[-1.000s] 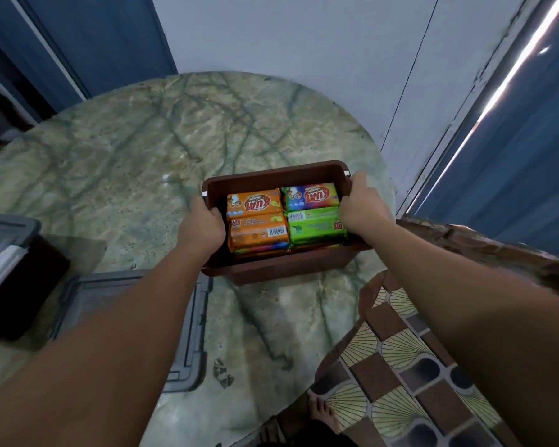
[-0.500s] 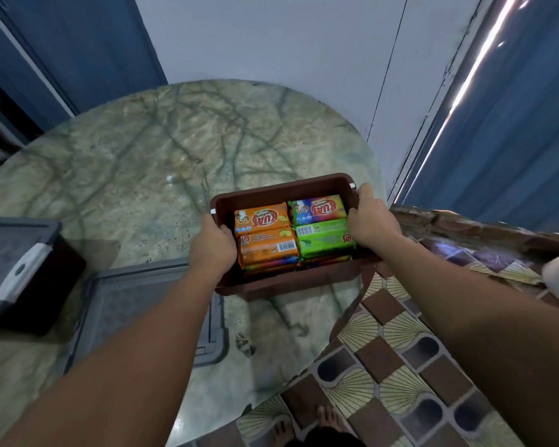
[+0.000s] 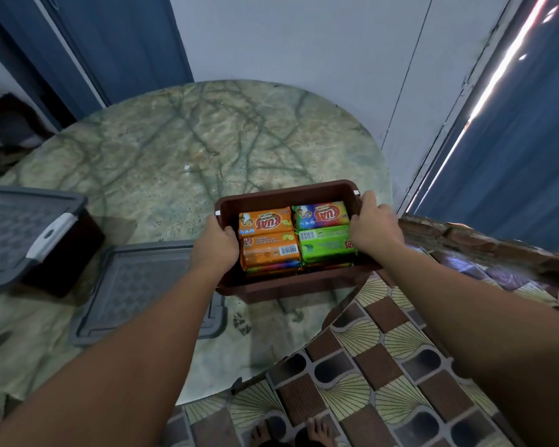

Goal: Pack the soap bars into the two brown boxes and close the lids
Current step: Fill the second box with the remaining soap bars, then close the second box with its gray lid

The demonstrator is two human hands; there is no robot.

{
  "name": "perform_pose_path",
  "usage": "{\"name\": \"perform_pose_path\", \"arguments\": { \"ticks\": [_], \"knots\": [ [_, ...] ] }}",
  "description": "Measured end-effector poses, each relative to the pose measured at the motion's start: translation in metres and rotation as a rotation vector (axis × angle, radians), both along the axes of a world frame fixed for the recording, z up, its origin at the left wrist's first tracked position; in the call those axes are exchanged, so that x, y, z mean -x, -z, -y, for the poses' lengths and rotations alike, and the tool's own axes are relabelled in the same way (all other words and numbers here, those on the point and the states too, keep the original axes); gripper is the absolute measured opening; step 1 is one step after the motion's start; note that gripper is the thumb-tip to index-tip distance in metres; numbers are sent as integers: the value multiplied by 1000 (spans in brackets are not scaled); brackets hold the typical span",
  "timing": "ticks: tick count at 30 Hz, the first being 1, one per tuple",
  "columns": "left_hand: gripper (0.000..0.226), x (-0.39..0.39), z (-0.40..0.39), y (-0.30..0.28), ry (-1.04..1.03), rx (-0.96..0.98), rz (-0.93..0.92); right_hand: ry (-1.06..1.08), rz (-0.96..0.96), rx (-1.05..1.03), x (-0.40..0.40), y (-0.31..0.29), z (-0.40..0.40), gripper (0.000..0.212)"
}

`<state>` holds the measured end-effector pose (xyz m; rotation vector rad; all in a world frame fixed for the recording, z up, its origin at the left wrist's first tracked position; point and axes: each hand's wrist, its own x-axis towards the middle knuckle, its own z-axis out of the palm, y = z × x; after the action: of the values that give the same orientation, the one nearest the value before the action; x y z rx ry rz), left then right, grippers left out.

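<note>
An open brown box (image 3: pixel 288 193) sits near the right edge of the round marble table (image 3: pixel 175 150). It is packed with orange soap bars (image 3: pixel 268 243) on the left and green ones (image 3: pixel 323 233) on the right. My left hand (image 3: pixel 215 245) grips the box's left rim, thumb inside. My right hand (image 3: pixel 373 225) grips its right rim, fingers curled over the edge. A loose grey lid (image 3: pixel 136 285) lies flat on the table left of the box. The second brown box (image 3: pixel 65 253) stands at the far left with its grey lid (image 3: pixel 17 227) on top.
A white wall and blue doors stand behind the table. To the right there is a low ledge (image 3: pixel 465 233). Patterned floor tiles (image 3: pixel 384 366) run under the table's near edge, where my bare feet (image 3: pixel 291 430) show.
The view has shifted, so the box and table sit lower and further right in the frame. Both hands keep the same grip on the box rims.
</note>
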<state>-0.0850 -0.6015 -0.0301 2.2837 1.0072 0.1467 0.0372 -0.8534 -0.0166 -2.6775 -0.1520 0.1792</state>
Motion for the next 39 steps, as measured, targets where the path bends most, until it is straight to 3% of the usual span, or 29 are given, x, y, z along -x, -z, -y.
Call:
{"name": "perform_pose_path", "arguments": {
  "ticks": [5,9,12,20,27,30,35,39],
  "knots": [
    [82,5,-14,-5,-115,99,55,68,217,81,10,-13,-20,45],
    [54,22,-36,-15,-198,15,210,-33,329,-45,29,-24,-63,50],
    [35,37,-61,-18,-183,-9,231,-119,226,-240,47,-36,-107,43],
    [23,91,-133,-21,-85,-60,96,-282,108,-495,102,-46,-216,30],
    [15,147,-192,7,-89,-27,-47,-334,-99,-364,150,-10,-270,30],
    [26,163,-213,21,-85,-57,-142,-319,-208,-280,161,12,-276,34],
    [56,174,-230,43,-79,-76,-255,-182,-367,-165,167,32,-269,54],
    [52,170,-232,48,-109,-52,-261,-69,-464,-177,168,41,-267,95]
  ]
}}
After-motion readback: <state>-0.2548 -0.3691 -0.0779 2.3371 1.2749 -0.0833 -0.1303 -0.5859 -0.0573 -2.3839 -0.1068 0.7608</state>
